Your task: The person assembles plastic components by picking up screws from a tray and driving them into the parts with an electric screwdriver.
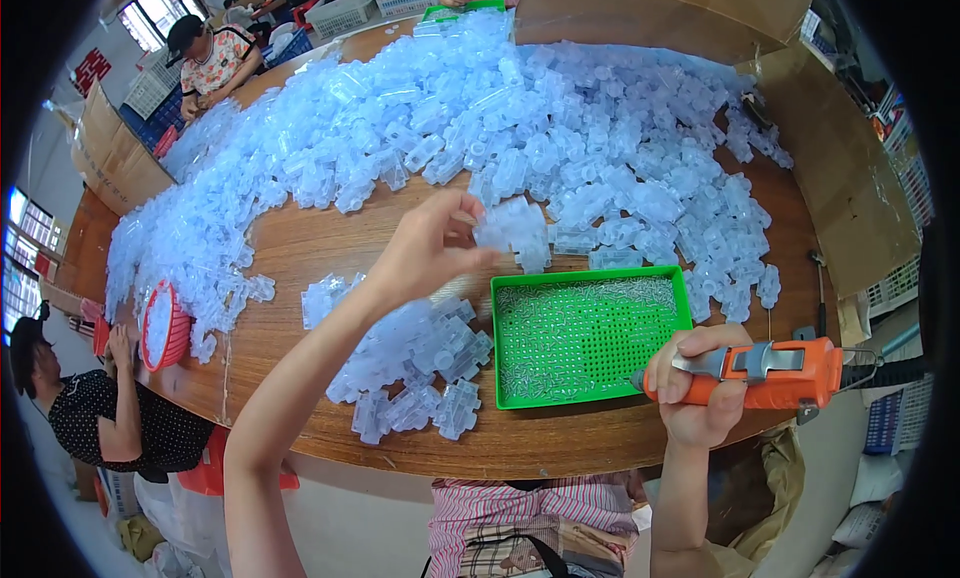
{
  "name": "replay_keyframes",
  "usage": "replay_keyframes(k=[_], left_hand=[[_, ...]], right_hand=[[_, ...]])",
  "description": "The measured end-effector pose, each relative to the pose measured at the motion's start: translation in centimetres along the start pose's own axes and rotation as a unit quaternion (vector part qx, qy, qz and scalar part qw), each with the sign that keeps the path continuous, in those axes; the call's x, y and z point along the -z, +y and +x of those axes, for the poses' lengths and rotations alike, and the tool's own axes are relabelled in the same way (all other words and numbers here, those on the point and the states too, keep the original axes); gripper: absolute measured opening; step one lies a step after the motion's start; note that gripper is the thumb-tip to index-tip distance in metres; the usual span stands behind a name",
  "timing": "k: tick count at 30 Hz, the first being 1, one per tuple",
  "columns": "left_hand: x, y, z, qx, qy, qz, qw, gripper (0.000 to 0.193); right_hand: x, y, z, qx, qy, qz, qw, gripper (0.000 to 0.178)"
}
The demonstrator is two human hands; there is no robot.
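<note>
Clear plastic part (522,228): pale bluish-white, see-thru, blocky w/ stepped, uneven edges, a bit blurred so fine detail's lost. It's at fingertips of L hand (432,246), near far L corner of green tray (625,348) on wood counter (345,233). L grip half-curled, thumb & fingers apart; can't tell if part's firmly pinched. R grip (R hand (700,388)) closed round orange driver (785,375), grey lever on top, tip by tray's R edge. Tray: mesh floor, small silvery screws (540,378) scattered. Similar pcs in small pile (400,358) L of tray.
</note>
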State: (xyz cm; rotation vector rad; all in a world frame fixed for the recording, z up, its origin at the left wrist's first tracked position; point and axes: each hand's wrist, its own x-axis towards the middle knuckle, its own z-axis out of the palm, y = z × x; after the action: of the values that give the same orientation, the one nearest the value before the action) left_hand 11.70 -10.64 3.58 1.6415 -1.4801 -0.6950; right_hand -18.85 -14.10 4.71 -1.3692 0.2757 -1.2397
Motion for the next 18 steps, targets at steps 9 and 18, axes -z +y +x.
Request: replay_keyframes(k=[9, 18], left_hand=[[-1.6, 7.2, -12.2, -0.099, -0.087, 0.123, 0.984, 0.037], [-10.1, 7.1, -14.4, -0.185, -0.161, 0.336, 0.909, 0.02]], right_hand=[[-0.2, 1.4, 0.7, -0.019, -0.002, -0.041, 0.999, 0.059], [-2.1, 5.0, 1.5, -0.043, 0.005, 0.009, 0.999, 0.055]])
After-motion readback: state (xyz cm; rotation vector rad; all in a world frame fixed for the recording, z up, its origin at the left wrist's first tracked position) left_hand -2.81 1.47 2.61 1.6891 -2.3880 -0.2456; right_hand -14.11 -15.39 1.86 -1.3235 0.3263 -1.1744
